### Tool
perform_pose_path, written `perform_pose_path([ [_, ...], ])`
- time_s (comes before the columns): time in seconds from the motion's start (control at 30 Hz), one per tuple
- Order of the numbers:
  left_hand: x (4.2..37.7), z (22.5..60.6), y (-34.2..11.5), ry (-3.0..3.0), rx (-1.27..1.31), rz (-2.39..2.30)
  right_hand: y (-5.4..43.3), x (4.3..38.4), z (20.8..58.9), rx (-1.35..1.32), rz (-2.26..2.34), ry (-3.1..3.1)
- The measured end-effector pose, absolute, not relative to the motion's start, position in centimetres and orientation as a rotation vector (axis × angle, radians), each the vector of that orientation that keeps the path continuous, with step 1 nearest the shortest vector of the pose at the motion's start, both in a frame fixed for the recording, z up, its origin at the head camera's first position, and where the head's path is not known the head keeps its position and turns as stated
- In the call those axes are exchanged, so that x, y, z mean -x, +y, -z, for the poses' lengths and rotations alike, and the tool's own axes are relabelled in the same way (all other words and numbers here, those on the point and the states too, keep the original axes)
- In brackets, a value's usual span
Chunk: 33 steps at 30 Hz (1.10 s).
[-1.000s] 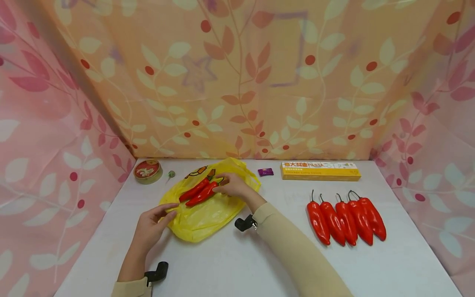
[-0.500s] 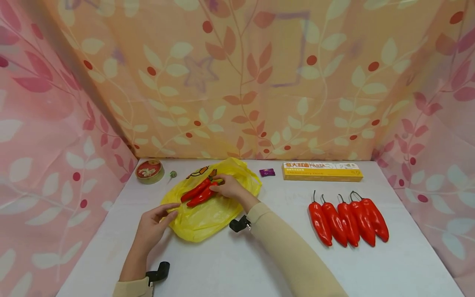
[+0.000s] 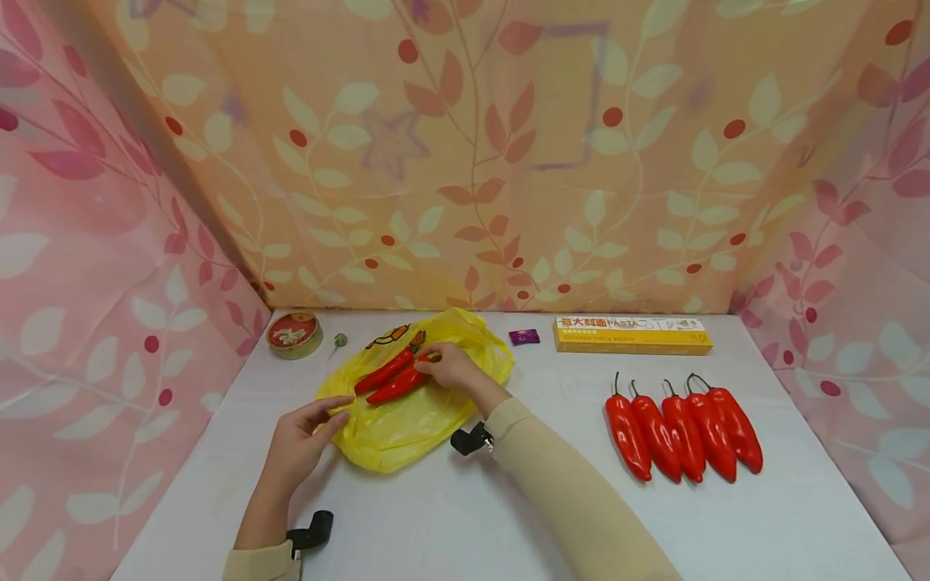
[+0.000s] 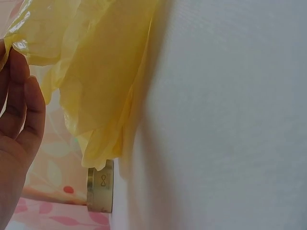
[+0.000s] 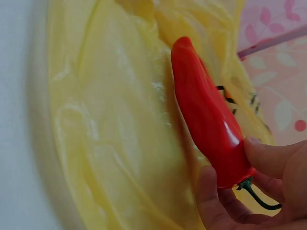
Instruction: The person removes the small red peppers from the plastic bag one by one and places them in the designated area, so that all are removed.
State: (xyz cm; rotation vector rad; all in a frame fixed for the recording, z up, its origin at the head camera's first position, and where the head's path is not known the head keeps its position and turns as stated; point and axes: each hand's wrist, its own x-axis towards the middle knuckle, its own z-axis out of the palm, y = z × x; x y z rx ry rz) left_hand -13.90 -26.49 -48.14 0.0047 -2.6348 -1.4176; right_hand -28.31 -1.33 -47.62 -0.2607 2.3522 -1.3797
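A yellow plastic bag (image 3: 392, 440) lies spread on the table, with two red chili peppers on it. My right hand (image 3: 454, 371) grips the nearer pepper (image 3: 392, 387) at its stem end; the right wrist view shows the thumb and fingers around that pepper (image 5: 206, 110), its green stem (image 5: 259, 196) bending toward the palm. Beside it lies the other pepper (image 3: 383, 372), parallel and slightly farther back. With its fingertips and thumb my left hand (image 3: 298, 440) pinches the bag's near-left edge, and in the left wrist view the bag (image 4: 100, 72) hangs raised from those fingers.
Several red peppers (image 3: 679, 436) lie in a row at right. Along the back stand a round tin (image 3: 294, 335), a small green item (image 3: 339, 341), a purple wrapped packet (image 3: 525, 336) and a yellow pasta box (image 3: 632, 336). Patterned cloth (image 3: 465, 161) walls the table.
My right hand has shifted slightly left and closer on the near pepper's stem end. The left hand stays at the bag's edge. The head view has turned a little.
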Motion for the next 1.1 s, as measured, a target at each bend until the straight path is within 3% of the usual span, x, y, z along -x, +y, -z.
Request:
perform_pose_path([
  [0.67, 13.9, 47.9, -26.3, -2.662, -0.035, 1.422, 3.4, 25.5, 45.1, 0.346, 1.677, 2.014],
  [1.1, 13.9, 48.0, -26.3, -2.654, -0.020, 1.420, 6.7, 23.2, 43.7, 0.422, 1.660, 2.186],
])
